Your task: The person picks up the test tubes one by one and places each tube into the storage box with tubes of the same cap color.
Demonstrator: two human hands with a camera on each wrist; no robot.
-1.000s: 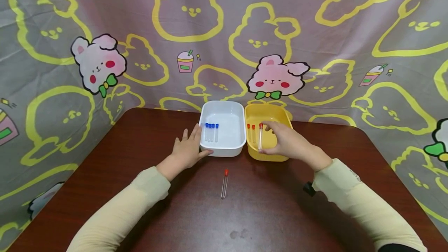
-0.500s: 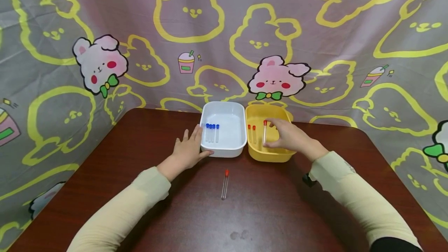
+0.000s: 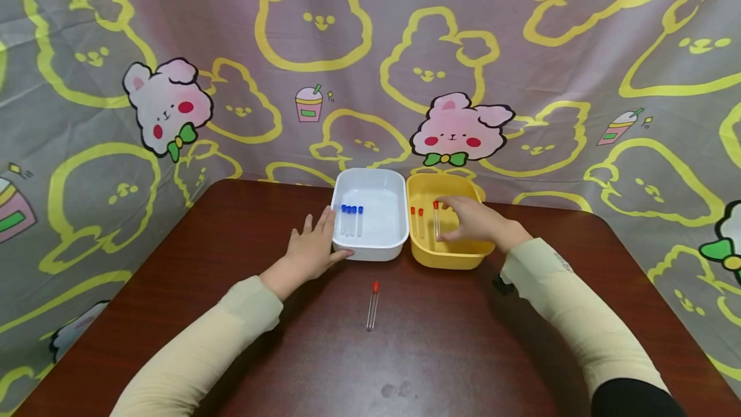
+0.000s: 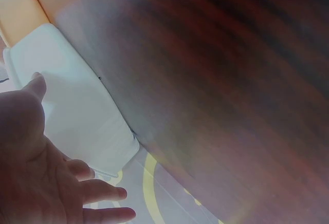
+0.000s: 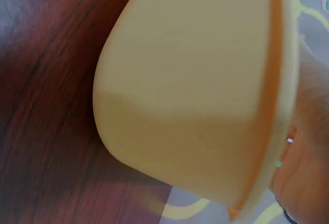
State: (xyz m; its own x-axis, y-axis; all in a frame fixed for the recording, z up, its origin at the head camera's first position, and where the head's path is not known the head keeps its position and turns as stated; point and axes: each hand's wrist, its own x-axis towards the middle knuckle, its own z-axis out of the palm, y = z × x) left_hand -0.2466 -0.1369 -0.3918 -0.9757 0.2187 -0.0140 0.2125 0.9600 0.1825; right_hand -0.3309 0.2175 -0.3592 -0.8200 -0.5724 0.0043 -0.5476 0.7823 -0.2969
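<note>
Inside the yellow tray (image 3: pixel 451 261), my right hand (image 3: pixel 479 221) pinches a red-capped test tube (image 3: pixel 437 222) lengthwise between thumb and forefinger. Two more red-capped test tubes (image 3: pixel 421 225) lie to the left in that tray. My left hand (image 3: pixel 309 250) spreads its fingers against the near left side of the white tray (image 3: pixel 370 253), thumb at its front wall. Several blue-capped test tubes (image 3: pixel 360 224) lie in the white tray. In the right wrist view the yellow tray's wall (image 5: pixel 195 80) hides the held tube and most of the right hand (image 5: pixel 303 172).
Another red-capped test tube (image 3: pixel 372 307) lies on the dark wooden table (image 3: pixel 324 365), in front of the trays. The two trays stand side by side at the table's back edge. A patterned curtain (image 3: pixel 347 31) hangs right behind them.
My right hand has shifted the held test tube slightly to the right and lowered it in the yellow tray. My left hand stays at the white tray.
</note>
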